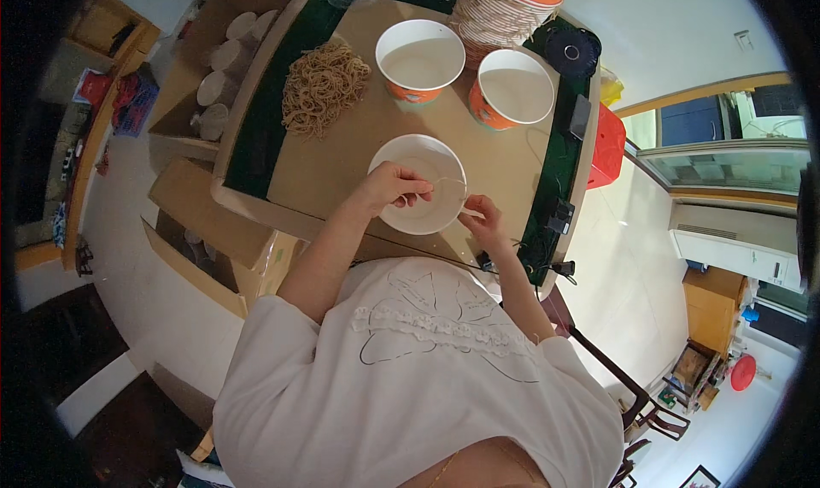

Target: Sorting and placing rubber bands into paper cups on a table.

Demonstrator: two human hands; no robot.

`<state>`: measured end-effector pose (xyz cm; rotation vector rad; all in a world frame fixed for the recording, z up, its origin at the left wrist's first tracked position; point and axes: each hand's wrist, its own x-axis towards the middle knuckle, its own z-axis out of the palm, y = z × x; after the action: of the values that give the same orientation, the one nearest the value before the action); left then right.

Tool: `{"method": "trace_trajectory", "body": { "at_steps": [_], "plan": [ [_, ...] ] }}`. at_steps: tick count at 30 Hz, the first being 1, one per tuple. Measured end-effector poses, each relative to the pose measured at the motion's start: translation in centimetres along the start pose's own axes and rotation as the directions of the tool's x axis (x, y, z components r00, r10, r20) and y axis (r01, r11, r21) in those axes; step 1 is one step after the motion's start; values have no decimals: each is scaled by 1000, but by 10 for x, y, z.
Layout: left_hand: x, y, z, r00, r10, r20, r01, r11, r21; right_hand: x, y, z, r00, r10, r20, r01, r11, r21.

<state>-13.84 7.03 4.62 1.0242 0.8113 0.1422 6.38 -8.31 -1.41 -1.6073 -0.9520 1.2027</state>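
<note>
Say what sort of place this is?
Likely a room in a home doubling as a workspace: a framed picture and wooden chair, alongside cardboard boxes and stacked paper tubs.

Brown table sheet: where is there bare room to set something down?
Bare: left of the near paper bucket, below the tan cord pile; also between the right hand and the rightmost paper bucket. Crowded: the far right, around the paper bucket stack.

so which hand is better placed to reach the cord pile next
Probably the left hand: it's nearer the tan cord pile, though it seems to pinch a strand. The right hand is farther right at the near paper bucket.
</note>
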Motion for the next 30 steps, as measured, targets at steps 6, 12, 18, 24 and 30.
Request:
{"method": "trace_trajectory", "body": {
  "at_steps": [6, 12, 18, 24, 30],
  "plan": [
    [9, -12, -1, 997, 46, -59, -44, 998, 41, -3, -10, 8, 993, -93, -78, 102, 987, 125],
    [13, -19, 19, 1000, -9, 11, 9, 999, -54, -30, -70, 16, 992, -42, -120, 44, 999, 11],
    [16, -27, 42, 993, -104, 49, 112, 971, -212, -51, -102, 39, 992, -116, 56, 119, 992, -52],
    [21, -29, 40, 973, -155, 174, 201, 935, -291, -52, -108, 63, 808, -287, 514, 457, 857, -239],
    [26, -44, 37, 1000, -8, -11, 7, 997, -70, -25, -115, 37, 952, -193, 236, 265, 907, -326]
  ]
}}
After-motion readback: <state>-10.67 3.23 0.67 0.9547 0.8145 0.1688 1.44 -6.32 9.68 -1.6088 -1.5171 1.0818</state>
